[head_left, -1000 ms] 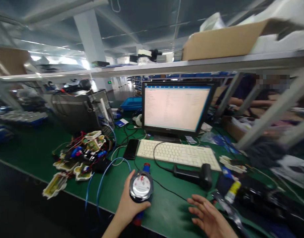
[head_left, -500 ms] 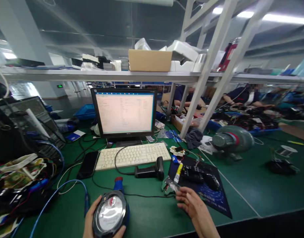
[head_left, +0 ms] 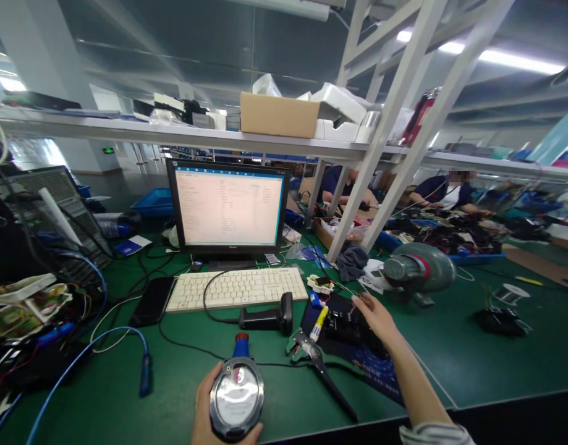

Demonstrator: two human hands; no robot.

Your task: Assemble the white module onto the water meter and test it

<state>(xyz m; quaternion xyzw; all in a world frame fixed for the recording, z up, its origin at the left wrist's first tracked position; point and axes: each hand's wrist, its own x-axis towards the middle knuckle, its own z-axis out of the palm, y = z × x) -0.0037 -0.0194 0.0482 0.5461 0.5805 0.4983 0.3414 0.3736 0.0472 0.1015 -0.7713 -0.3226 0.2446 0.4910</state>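
Observation:
My left hand (head_left: 204, 415) is wrapped round a round meter (head_left: 237, 396) with a shiny dial face and a red cap at its far end, held low at the front of the green bench. My right hand (head_left: 375, 313) is stretched forward over a dark mat (head_left: 358, 358), its fingers reaching the black parts (head_left: 346, 322) lying there. Nothing shows in that hand, and whether its fingers are curled I cannot make out. Pliers (head_left: 314, 361) and a yellow-tipped tube (head_left: 319, 322) lie just left of it.
A monitor (head_left: 228, 207), white keyboard (head_left: 235, 288), barcode scanner (head_left: 267, 316) and black phone (head_left: 151, 300) sit ahead. Tangled wires and boards (head_left: 24, 315) crowd the left, with a blue cable (head_left: 98, 352). A grey blower (head_left: 418, 269) stands right. White frame struts (head_left: 385, 133) rise behind. Other people work beyond.
My right hand has moved forward from near the pliers to the black parts on the mat. The view has shifted slightly; the meter stays in my left hand.

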